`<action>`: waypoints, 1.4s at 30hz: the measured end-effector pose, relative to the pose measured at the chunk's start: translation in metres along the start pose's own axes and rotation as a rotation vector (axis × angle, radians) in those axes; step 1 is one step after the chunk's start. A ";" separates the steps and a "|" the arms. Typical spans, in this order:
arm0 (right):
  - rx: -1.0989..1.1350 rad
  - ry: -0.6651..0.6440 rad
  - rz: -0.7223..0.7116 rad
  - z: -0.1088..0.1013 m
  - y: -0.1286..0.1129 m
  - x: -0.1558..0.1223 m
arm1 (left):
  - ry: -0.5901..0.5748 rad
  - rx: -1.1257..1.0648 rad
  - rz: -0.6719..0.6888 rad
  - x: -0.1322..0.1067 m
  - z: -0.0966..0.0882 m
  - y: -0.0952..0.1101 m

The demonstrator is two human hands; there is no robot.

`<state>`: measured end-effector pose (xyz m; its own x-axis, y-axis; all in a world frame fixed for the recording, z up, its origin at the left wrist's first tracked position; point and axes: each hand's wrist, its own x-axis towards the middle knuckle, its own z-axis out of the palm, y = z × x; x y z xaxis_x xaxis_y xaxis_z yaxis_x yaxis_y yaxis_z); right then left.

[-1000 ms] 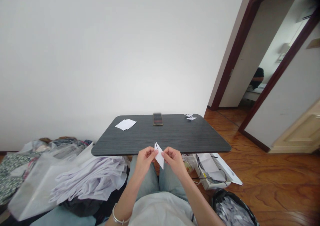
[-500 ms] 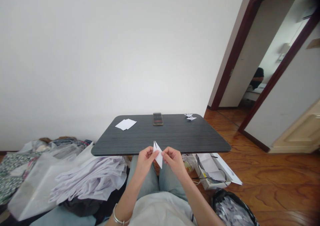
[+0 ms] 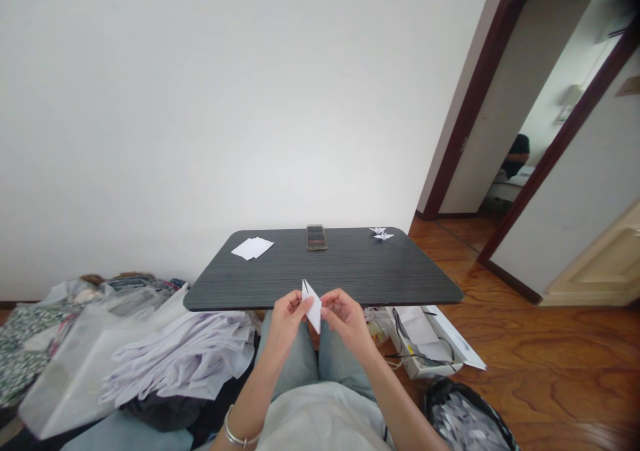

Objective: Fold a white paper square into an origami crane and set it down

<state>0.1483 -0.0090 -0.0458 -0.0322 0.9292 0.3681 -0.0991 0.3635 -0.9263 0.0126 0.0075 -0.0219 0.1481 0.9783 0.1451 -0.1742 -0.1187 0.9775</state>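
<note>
A small piece of folded white paper point(image 3: 312, 306), diamond-shaped with a slit at its upper point, is held up at the near edge of the dark table point(image 3: 350, 274). My left hand point(image 3: 287, 316) pinches it by its left side, thumb in front. On the other side, the fingertips of my right hand point(image 3: 346, 314) are closed on the paper's right corner. Folded white paper cranes point(image 3: 383, 236) lie at the table's far right corner. At the far left is a small stack of white paper sheets point(image 3: 253, 248).
A phone point(image 3: 317, 237) lies at the table's back middle. Piled clothes point(image 3: 185, 351) are to the left below the table. On the right floor stand a white box point(image 3: 423, 344) with cables and a black bag point(image 3: 467, 418) of paper scraps. Beyond the doorway a person is partly visible.
The folded paper has shifted slightly left and tilted a little, with my left hand moving along. My right hand stays nearly in place at the paper's right corner.
</note>
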 end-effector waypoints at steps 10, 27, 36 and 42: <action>0.035 -0.022 0.031 0.002 -0.003 -0.001 | 0.043 0.027 0.017 -0.002 0.002 0.002; 0.041 -0.019 0.030 0.003 -0.002 -0.001 | 0.008 -0.033 -0.017 -0.003 0.004 0.002; 0.014 0.123 0.009 0.000 0.001 0.000 | 0.020 -0.105 -0.018 -0.004 0.008 0.003; -0.042 0.100 0.001 0.002 -0.001 -0.001 | 0.129 -0.205 0.008 -0.004 0.009 0.000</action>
<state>0.1460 -0.0109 -0.0451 0.0670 0.9307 0.3596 -0.0575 0.3634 -0.9299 0.0209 0.0017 -0.0213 0.0224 0.9927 0.1187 -0.3706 -0.1021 0.9232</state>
